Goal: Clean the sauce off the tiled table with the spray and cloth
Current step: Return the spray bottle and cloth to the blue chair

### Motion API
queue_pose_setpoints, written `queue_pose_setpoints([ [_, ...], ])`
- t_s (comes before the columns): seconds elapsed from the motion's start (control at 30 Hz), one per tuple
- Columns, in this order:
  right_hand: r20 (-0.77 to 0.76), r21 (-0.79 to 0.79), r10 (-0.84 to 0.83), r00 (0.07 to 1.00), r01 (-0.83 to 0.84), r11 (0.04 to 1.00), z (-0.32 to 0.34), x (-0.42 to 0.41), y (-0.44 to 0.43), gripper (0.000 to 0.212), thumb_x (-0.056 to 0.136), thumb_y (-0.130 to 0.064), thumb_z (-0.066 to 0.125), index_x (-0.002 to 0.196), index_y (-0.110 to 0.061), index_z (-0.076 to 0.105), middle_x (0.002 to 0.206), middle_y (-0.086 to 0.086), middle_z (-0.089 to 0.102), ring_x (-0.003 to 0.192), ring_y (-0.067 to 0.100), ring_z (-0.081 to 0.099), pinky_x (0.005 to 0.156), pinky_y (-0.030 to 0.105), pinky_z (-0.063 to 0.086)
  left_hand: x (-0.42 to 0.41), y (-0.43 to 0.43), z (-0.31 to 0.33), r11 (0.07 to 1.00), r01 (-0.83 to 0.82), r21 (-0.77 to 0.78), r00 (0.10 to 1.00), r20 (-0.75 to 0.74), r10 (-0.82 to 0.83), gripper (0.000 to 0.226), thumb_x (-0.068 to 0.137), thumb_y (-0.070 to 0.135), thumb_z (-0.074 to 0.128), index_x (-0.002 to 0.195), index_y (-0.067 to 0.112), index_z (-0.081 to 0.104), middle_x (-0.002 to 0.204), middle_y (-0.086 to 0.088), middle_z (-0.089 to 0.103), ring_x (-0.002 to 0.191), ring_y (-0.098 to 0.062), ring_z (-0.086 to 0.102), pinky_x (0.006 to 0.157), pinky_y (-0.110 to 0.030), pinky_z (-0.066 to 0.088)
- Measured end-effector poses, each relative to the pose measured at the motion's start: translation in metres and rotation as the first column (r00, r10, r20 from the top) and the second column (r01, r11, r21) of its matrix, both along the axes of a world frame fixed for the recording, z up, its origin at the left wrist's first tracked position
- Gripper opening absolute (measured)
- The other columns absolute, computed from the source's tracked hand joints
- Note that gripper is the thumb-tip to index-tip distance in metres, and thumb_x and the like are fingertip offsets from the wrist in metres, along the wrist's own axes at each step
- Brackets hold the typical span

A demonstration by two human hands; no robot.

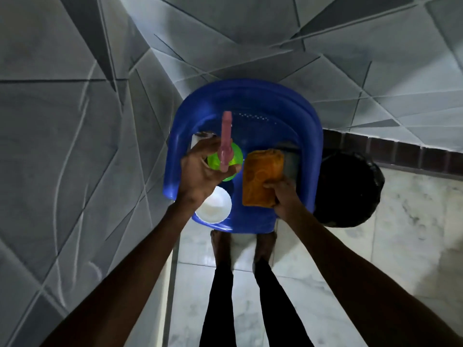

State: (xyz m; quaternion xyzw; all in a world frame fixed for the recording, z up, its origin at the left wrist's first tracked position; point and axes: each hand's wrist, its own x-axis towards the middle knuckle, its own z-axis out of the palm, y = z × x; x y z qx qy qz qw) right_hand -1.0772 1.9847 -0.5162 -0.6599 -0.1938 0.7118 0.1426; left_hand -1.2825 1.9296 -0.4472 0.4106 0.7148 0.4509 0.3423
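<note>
Green spray (234, 154), pink nozzle, gripped by left hand (198, 171). Orange folded cloth (260, 179) gripped at near edge by right hand (285, 199). Both held over blue chair (250, 101). White bowl (215, 206) seen on seat below left wrist. Black bag (348, 191) just right of chair.

A bowl (213, 206) sits on the chair (250, 101) — spray bottle (226, 156) near it, cloth (261, 180) to their right.

— Where does the view sit?
— The person's head, wide-angle, facing steeply down: left hand (200, 169) and right hand (284, 196) close at centre, feet (220, 244) toward 6 o'clock, wall (225, 33) at 12.
</note>
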Motion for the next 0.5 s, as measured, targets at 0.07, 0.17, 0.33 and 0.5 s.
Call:
queue_pose_setpoints([
  [0.07,0.004,-0.008,-0.001,1.0,0.001,1.0,-0.016,-0.004,0.003,0.056,0.086,0.009,0.059,0.135,-0.018,0.053,0.104,-0.001,0.065,0.091,0.019,0.059,0.067,0.034,0.049,-0.004,0.0,-0.015,1.0,0.014,-0.003,1.0,-0.002,-0.014,0.054,0.061,0.037,0.091,0.101,0.006,0.071,0.114,-0.003,0.07,0.11,-0.018,0.065,0.094,-0.043,0.052],
  [0.17,-0.014,-0.022,0.001,1.0,-0.001,1.0,-0.038,-0.004,0.005,0.067,0.085,0.008,0.06,0.143,-0.023,0.046,0.11,0.0,0.064,0.096,0.02,0.06,0.07,0.037,0.051,-0.01,-0.002,-0.034,0.999,0.044,-0.002,0.999,-0.002,-0.044,0.055,0.063,0.038,0.09,0.101,0.004,0.071,0.115,-0.006,0.069,0.109,-0.02,0.065,0.093,-0.045,0.053],
  [0.33,0.039,0.035,0.129,0.991,-0.13,0.991,-0.066,0.003,0.005,0.061,0.086,0.009,0.056,0.142,-0.015,0.046,0.12,0.007,0.064,0.109,0.03,0.063,0.079,0.04,0.055,-0.015,-0.006,-0.058,0.998,0.052,-0.038,0.997,0.066,-0.049,0.059,0.063,0.042,0.091,0.108,0.008,0.071,0.122,-0.007,0.066,0.115,-0.026,0.063,0.093,-0.051,0.053],
  [0.5,0.588,0.132,0.333,0.737,-0.494,0.86,-0.069,0.0,0.005,0.037,0.098,-0.026,0.058,0.129,-0.007,0.055,0.123,0.015,0.062,0.11,0.028,0.058,0.085,0.024,0.037,-0.004,-0.007,-0.054,0.998,0.055,-0.026,0.997,-0.045,-0.056,0.059,0.064,0.038,0.091,0.114,0.017,0.068,0.121,0.0,0.066,0.113,-0.016,0.062,0.095,-0.043,0.052],
])
